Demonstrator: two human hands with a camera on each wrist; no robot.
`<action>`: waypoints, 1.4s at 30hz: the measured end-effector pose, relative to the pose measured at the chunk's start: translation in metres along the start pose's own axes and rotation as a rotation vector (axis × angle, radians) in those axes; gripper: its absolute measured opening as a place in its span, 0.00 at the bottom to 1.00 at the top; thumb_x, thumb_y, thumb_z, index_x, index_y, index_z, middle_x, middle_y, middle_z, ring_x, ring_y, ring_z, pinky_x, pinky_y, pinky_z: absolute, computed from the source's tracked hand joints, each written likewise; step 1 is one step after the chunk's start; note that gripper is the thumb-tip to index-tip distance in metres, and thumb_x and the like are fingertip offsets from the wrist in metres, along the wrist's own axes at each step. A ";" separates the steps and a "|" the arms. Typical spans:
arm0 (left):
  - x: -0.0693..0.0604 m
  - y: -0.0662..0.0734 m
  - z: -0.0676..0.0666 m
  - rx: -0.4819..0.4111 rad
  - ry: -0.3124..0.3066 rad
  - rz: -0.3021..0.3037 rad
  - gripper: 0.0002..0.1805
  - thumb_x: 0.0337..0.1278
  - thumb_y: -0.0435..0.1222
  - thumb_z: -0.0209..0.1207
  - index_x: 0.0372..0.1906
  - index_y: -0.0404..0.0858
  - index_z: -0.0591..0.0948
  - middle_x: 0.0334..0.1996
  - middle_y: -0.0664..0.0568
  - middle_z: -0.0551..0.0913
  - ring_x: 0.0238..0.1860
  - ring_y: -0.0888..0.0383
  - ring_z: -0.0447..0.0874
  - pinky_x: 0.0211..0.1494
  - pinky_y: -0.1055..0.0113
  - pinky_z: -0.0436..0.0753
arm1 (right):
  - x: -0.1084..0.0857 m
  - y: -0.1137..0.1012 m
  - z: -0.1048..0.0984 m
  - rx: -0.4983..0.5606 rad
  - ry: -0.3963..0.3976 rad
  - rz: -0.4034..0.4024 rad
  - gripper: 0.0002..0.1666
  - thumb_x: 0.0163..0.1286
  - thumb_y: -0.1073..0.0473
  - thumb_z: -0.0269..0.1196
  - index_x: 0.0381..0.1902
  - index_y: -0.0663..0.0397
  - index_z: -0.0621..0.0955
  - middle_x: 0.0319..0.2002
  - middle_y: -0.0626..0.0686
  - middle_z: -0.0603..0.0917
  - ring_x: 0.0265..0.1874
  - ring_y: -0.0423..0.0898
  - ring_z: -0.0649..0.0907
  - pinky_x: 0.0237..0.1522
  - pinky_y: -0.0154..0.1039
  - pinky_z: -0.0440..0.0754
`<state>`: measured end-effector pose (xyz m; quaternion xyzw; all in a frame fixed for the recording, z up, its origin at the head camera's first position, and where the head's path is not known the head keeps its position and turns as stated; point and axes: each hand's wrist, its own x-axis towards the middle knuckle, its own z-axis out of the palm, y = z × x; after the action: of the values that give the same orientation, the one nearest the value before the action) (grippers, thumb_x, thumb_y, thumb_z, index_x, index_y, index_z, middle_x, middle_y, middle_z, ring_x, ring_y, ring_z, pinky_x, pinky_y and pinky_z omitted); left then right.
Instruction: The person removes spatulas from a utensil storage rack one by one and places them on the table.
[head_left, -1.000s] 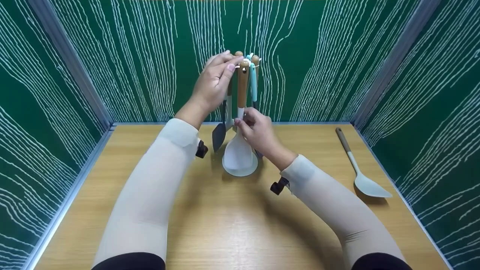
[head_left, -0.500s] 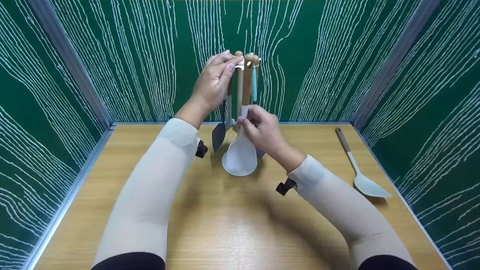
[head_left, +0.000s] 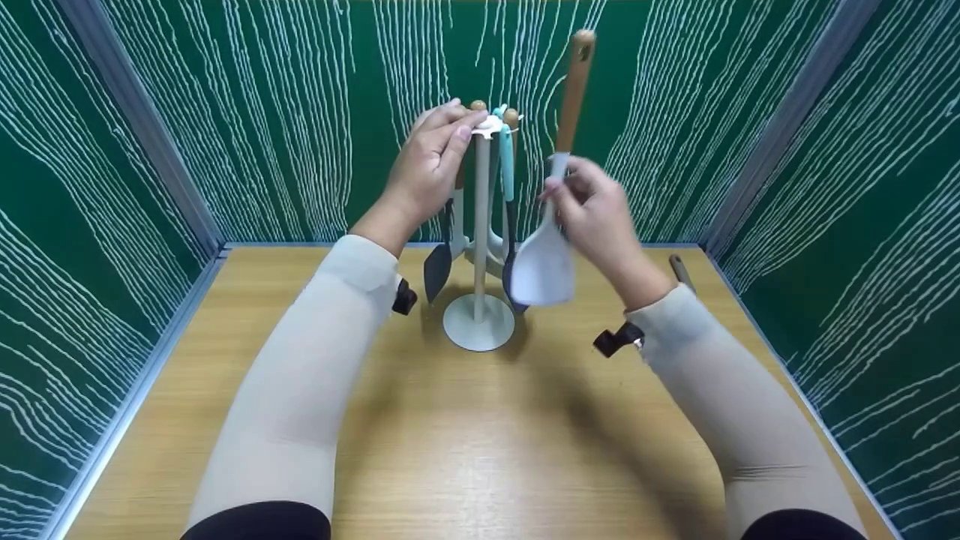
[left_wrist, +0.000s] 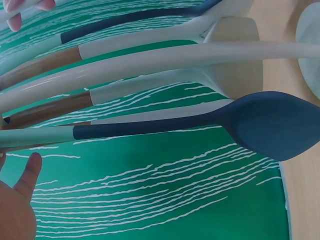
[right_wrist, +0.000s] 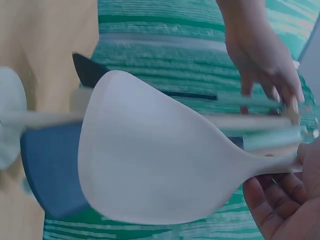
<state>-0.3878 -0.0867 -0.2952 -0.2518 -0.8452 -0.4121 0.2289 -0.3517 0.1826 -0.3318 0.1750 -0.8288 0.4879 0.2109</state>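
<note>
A white spatula [head_left: 544, 270] with a wooden handle is in my right hand [head_left: 596, 214], pinched at its neck with the blade down. It hangs in the air to the right of a pale utensil stand [head_left: 481, 225]. My left hand [head_left: 426, 169] holds the top of that stand with thumb and fingers at the hooks. A dark-bladed spatula [head_left: 438, 271] hangs at the stand's left. On its right side hangs an aqua-handled utensil [head_left: 508, 165]; its dark blue head [left_wrist: 272, 125] shows in the left wrist view. The front of the post is bare.
The stand's round base [head_left: 480, 330] rests on a wooden table [head_left: 450, 435]. Another utensil lies at the right, only its brown handle end [head_left: 681, 271] showing past my right forearm. Green walls with white lines enclose the back and sides.
My right hand has lifted the white spatula away from the stand's front, up and to the right, uncovering the post. The right forearm now covers most of the utensil lying at right. The left hand stays put.
</note>
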 end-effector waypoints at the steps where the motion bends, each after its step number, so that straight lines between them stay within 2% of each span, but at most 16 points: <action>1: 0.000 0.000 0.000 0.001 0.000 -0.003 0.25 0.96 0.53 0.43 0.80 0.59 0.82 0.81 0.65 0.77 0.91 0.68 0.55 0.92 0.66 0.62 | 0.003 0.002 -0.005 0.004 0.008 0.015 0.24 0.90 0.49 0.63 0.76 0.47 0.83 0.49 0.56 0.93 0.45 0.44 0.90 0.50 0.36 0.91; 8: 0.000 0.001 -0.001 -0.005 -0.005 -0.001 0.26 0.96 0.53 0.44 0.80 0.58 0.82 0.82 0.65 0.76 0.91 0.69 0.54 0.92 0.66 0.63 | 0.019 0.024 -0.034 -0.026 0.042 0.115 0.27 0.91 0.45 0.59 0.81 0.42 0.79 0.49 0.54 0.92 0.46 0.45 0.90 0.54 0.40 0.91; 12: -0.001 0.002 -0.001 -0.005 -0.009 -0.006 0.25 0.96 0.53 0.44 0.81 0.60 0.81 0.84 0.65 0.74 0.92 0.67 0.54 0.92 0.65 0.64 | 0.024 0.042 -0.046 -0.053 0.040 0.183 0.29 0.92 0.42 0.57 0.82 0.42 0.77 0.52 0.55 0.91 0.50 0.46 0.90 0.62 0.47 0.91; 16: -0.001 0.002 -0.001 -0.005 -0.008 -0.002 0.25 0.96 0.52 0.44 0.80 0.60 0.81 0.84 0.65 0.75 0.92 0.65 0.55 0.92 0.65 0.64 | 0.029 0.063 -0.056 -0.082 0.029 0.255 0.30 0.92 0.41 0.55 0.83 0.43 0.77 0.54 0.55 0.89 0.53 0.48 0.88 0.67 0.56 0.89; 19: 0.000 0.002 -0.001 -0.006 -0.006 0.001 0.25 0.96 0.52 0.44 0.80 0.60 0.82 0.83 0.65 0.75 0.92 0.67 0.55 0.91 0.65 0.65 | 0.031 0.079 -0.062 -0.104 0.015 0.298 0.31 0.93 0.40 0.54 0.84 0.44 0.76 0.56 0.56 0.88 0.56 0.51 0.88 0.69 0.59 0.88; 25: 0.001 0.001 0.000 -0.012 -0.002 0.000 0.25 0.96 0.52 0.44 0.80 0.60 0.82 0.83 0.65 0.75 0.91 0.68 0.55 0.92 0.63 0.66 | 0.032 0.115 -0.072 -0.142 -0.040 0.399 0.34 0.94 0.41 0.50 0.88 0.47 0.71 0.66 0.65 0.85 0.63 0.56 0.86 0.74 0.64 0.86; 31: 0.000 0.001 0.000 -0.003 -0.003 -0.002 0.25 0.96 0.52 0.44 0.81 0.60 0.81 0.82 0.65 0.76 0.92 0.67 0.55 0.92 0.61 0.65 | 0.025 0.153 -0.083 -0.183 -0.087 0.461 0.34 0.96 0.46 0.49 0.88 0.56 0.69 0.66 0.72 0.84 0.62 0.61 0.87 0.74 0.62 0.85; 37: 0.000 0.001 0.001 0.005 -0.002 -0.006 0.25 0.96 0.53 0.44 0.80 0.61 0.81 0.82 0.66 0.76 0.91 0.68 0.54 0.92 0.64 0.64 | 0.010 0.190 -0.091 -0.215 -0.158 0.614 0.33 0.96 0.47 0.47 0.87 0.59 0.70 0.67 0.70 0.83 0.62 0.60 0.85 0.71 0.60 0.86; 39: 0.000 0.001 0.000 0.003 -0.001 -0.002 0.25 0.96 0.53 0.44 0.80 0.61 0.81 0.82 0.66 0.77 0.91 0.69 0.54 0.92 0.65 0.64 | 0.005 0.200 -0.093 -0.220 -0.189 0.673 0.33 0.97 0.48 0.46 0.88 0.59 0.68 0.68 0.70 0.83 0.63 0.62 0.85 0.69 0.57 0.87; 42: 0.000 0.001 0.001 -0.001 0.001 0.000 0.25 0.96 0.52 0.44 0.80 0.61 0.81 0.81 0.66 0.77 0.91 0.69 0.54 0.91 0.64 0.65 | -0.004 0.215 -0.095 -0.214 -0.225 0.728 0.34 0.96 0.50 0.46 0.89 0.61 0.64 0.67 0.71 0.82 0.61 0.61 0.86 0.64 0.52 0.88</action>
<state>-0.3869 -0.0855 -0.2948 -0.2517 -0.8450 -0.4126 0.2289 -0.4381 0.3667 -0.4506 -0.1011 -0.9007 0.4194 -0.0509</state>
